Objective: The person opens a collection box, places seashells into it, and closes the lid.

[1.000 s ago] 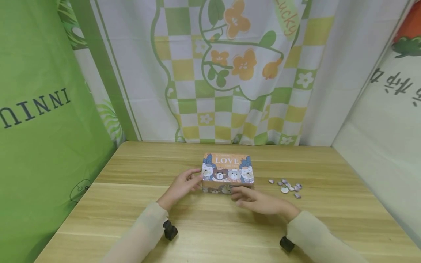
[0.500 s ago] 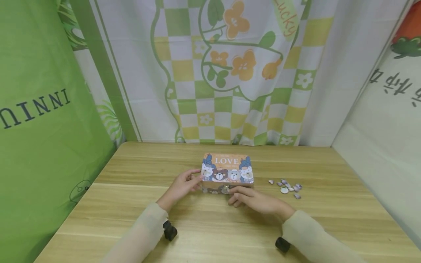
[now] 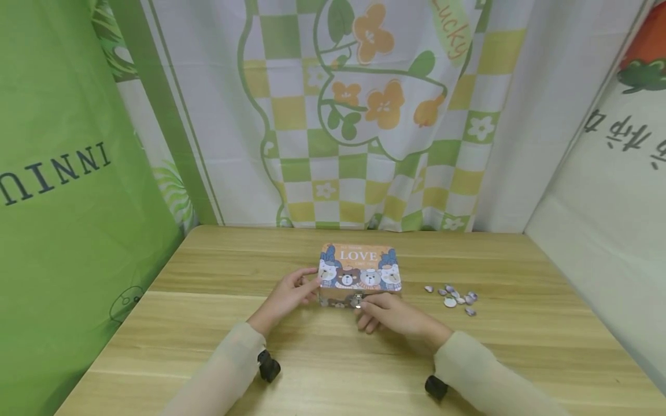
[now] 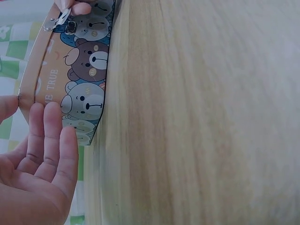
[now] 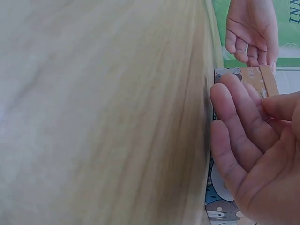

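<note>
A small box (image 3: 359, 274) printed with bears and the word LOVE sits on the table with its lid down. At its left end is my left hand (image 3: 287, 296); in the left wrist view its fingers (image 4: 52, 124) lie fairly straight against the box, with the thumb by the lid edge. My right hand (image 3: 399, 316) is at the front of the box. Its thumb and forefinger pinch the metal latch (image 4: 60, 19), which is tilted outward from the front. The other right fingers (image 5: 234, 122) stay loosely bent in front of the box.
Several small purple-and-white shell-like pieces (image 3: 451, 293) lie on the wooden table (image 3: 333, 370) to the right of the box. A checked curtain (image 3: 385, 173) hangs behind the table, with a green cloth (image 3: 78, 231) on the left.
My right hand has shifted a little to the left along the box front and now pinches the latch. The left hand and the box have stayed in place.
</note>
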A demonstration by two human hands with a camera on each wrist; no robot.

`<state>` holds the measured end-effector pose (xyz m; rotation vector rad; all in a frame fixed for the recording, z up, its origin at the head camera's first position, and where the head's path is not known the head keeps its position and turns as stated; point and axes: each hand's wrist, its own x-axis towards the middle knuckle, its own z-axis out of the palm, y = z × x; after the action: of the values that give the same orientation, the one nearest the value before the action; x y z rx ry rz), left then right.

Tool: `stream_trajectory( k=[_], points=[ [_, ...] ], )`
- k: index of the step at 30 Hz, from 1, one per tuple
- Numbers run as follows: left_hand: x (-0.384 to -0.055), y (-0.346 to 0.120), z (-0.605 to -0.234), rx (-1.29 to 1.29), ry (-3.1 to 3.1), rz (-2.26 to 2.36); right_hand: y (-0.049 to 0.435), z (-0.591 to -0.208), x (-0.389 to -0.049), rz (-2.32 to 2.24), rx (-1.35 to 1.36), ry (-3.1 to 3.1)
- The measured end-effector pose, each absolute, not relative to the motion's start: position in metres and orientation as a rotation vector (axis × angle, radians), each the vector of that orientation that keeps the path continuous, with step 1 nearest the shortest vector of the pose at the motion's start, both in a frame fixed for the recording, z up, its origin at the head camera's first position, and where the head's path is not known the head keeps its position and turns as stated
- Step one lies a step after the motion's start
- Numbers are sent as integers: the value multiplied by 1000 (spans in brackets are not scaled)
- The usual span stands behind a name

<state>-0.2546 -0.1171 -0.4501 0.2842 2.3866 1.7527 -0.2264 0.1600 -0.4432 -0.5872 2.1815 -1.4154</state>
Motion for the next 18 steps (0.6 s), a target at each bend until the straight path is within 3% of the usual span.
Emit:
stream_trajectory(
  k=[18],
  points=[
    [-257, -117, -443, 286, 2394, 1818, 161, -431, -230, -1389, -719, 2226]
  ],
)
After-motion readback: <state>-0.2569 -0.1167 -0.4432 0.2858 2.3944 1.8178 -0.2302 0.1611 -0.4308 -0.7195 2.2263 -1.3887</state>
